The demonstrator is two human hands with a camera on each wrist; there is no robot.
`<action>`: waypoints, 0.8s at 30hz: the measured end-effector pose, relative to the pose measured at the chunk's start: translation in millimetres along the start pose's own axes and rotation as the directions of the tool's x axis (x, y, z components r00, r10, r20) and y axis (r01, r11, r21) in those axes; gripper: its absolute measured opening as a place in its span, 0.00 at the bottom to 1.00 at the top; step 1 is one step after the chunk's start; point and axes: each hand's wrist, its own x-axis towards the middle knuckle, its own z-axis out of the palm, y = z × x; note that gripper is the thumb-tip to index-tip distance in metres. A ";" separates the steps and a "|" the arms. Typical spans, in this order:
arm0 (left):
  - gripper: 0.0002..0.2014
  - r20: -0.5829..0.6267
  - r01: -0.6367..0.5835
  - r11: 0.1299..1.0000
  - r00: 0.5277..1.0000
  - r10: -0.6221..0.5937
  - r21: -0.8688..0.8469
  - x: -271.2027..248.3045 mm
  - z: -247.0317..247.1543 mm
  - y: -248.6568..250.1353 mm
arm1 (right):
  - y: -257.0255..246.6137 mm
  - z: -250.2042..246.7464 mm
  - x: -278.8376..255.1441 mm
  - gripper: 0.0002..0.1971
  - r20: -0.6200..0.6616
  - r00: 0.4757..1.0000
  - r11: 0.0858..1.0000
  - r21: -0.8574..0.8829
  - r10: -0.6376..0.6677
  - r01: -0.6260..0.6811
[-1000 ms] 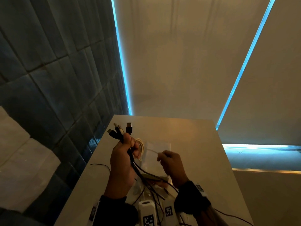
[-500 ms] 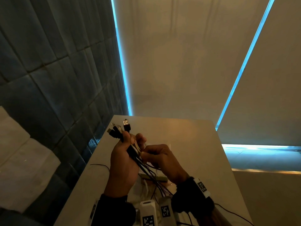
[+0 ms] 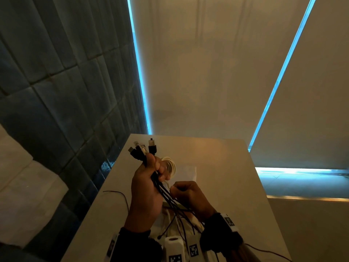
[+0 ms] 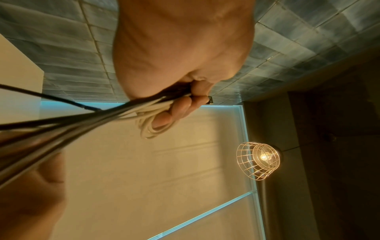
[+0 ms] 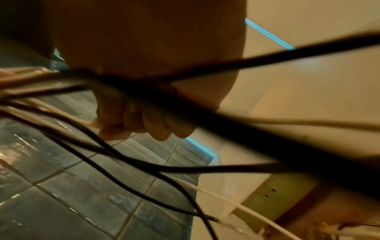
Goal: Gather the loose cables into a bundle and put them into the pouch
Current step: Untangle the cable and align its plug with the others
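table (image 3: 217, 167): pale top under both your hands; slack cable tails trail down onto it near your wrists.
pouch (image 3: 186, 172): flat pale sheet-like thing on the table just beyond your hands, prob. the pouch; can't tell which side the mouth is on.
cables (image 3: 166, 193): held above the table, not yet in the pouch. Thin black + white leads, light and floppy; my read is they'll slither apart and snag at the plugs, so grab near the plug ends and again lower down, not mid-tail.
left hand (image 3: 145, 188): fist wrapped round the cables just below the plugs, held upright.
right hand (image 3: 190, 195): just beside the left, lower down; fingers curled round several strands, per the right wrist view.
white coil (image 4: 152, 125): small loop of white lead hooked over your left fingers, hanging at the side of the fist.
plugs (image 3: 143, 149): stick up out of the top of the left fist, fanned, hard tips likely to catch the pouch edge.
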 end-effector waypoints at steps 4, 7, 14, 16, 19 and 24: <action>0.18 0.020 0.002 1.000 1.000 -0.002 0.004 -0.4 0.2 0.1 | 19.6 -3.9 0.1 0.18 -0.034 0.998 0.998 -0.024 0.051 -0.052; 0.17 0.022 0.008 1.000 1.000 -0.008 0.005 -1.6 2.5 0.6 | 31.8 -6.1 -0.2 0.15 -0.061 0.995 0.992 -0.086 0.084 -0.089; 0.19 0.070 -0.007 0.999 0.997 0.010 -0.042 -0.4 2.2 8.5 | 68.0 -9.6 3.7 0.18 -0.127 0.979 0.977 -0.123 0.160 -0.176; 0.19 0.059 -0.004 0.999 0.998 0.006 -0.034 -0.3 1.3 10.8 | 77.1 -11.6 5.6 0.15 -0.155 0.971 0.962 -0.174 0.185 -0.211; 0.17 0.029 0.013 1.000 1.000 -0.013 0.007 -0.1 0.9 11.2 | 71.9 -17.3 9.8 0.15 -0.255 0.951 0.944 -0.231 0.175 -0.236; 0.17 -0.024 0.018 0.991 1.000 -0.015 0.130 3.4 0.5 13.1 | 5.7 -18.6 16.8 0.11 -0.370 0.929 0.992 -0.117 -0.006 -0.041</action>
